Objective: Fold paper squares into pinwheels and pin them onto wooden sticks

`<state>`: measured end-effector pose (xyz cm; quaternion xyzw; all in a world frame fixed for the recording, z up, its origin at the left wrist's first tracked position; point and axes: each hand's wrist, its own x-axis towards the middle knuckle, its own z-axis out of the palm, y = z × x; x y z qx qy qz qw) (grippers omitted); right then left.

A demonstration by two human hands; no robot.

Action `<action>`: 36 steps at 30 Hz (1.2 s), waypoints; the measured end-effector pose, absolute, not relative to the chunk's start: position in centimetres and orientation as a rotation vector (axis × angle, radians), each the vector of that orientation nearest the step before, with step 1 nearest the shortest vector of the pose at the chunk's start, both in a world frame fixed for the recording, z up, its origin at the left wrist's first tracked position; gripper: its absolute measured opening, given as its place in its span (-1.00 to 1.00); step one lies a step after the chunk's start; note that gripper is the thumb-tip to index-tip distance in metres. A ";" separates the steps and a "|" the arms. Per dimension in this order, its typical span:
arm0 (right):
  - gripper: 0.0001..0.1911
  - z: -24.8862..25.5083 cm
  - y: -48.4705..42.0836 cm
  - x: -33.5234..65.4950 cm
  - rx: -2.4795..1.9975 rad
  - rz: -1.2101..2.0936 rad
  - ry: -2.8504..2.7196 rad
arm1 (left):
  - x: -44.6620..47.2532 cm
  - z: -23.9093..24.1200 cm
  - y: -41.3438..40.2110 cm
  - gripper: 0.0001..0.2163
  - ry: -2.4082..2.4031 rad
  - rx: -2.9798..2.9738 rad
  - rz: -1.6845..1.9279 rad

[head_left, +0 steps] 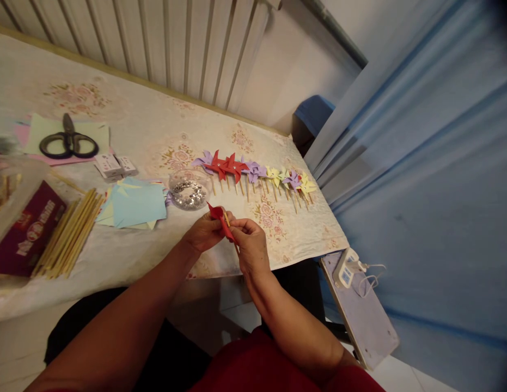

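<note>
My left hand [207, 231] is closed around a red paper pinwheel [216, 212] near the table's front edge. A thin wooden stick [226, 219] lies against the red paper, its lower end pointing down toward me. My right hand [251, 242] pinches the stick and the paper's lower edge between thumb and fingers. Just beyond my left hand stands a clear round dish [190, 189] of small shiny metal pieces. Further right, finished pinwheels [255, 170] in purple, red and yellow lie in a row with their sticks toward me. How the stick joins the paper is hidden by my fingers.
At left are a bundle of sticks [69, 234], a purple-labelled container [28, 228], blue paper squares [141, 202], small white boxes [110, 165] and black-handled scissors [69, 142] on coloured paper. A power strip [346, 268] sits on a stool [359, 316] beside a blue curtain [433, 218].
</note>
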<state>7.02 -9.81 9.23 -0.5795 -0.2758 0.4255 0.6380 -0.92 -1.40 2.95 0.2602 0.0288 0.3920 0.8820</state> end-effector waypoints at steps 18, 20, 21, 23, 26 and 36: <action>-0.85 9.6 -9.6 7.0 -1.305 0.990 -0.615 | -0.9 2.7 -1.4 -0.74 0.028 0.581 0.803; -0.85 9.5 -9.6 7.0 -1.308 0.992 -0.622 | -0.9 2.8 -1.4 -0.73 0.034 0.577 0.802; -0.85 9.5 -9.6 7.1 -1.305 0.994 -0.624 | -0.9 2.8 -1.4 -0.73 0.038 0.575 0.799; -0.85 9.4 -9.6 7.1 -1.289 1.000 -0.621 | -0.9 2.8 -1.4 -0.73 0.043 0.574 0.792; -0.84 9.3 -9.6 7.1 -1.262 1.020 -0.599 | -0.9 2.8 -1.4 -0.73 0.041 0.579 0.789; -0.79 9.2 -9.6 7.2 -1.268 1.055 -0.558 | -0.9 2.6 -1.4 -0.72 0.043 0.595 0.787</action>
